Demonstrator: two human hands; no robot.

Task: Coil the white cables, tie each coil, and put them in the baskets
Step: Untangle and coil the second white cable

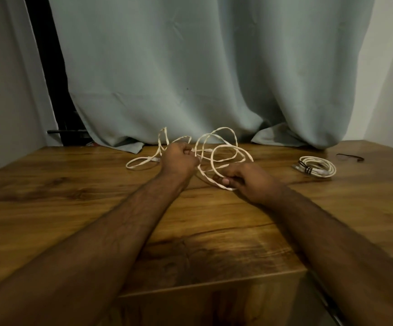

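Note:
A loose white cable (223, 147) lies in tangled loops on the wooden table (73, 198), near the curtain. My left hand (179, 161) is curled in a fist around a strand of it at the middle of the tangle. My right hand (247, 180) pinches a lower loop of the same cable just above the tabletop. A second white cable (317, 168) lies to the right, wound into a flat coil and bound with a dark tie. No basket is in view.
A pale green curtain (190, 78) hangs behind the table and drapes onto its back edge. A thin dark tie (350, 157) lies at the far right of the table. The table's front edge drops off near my right forearm.

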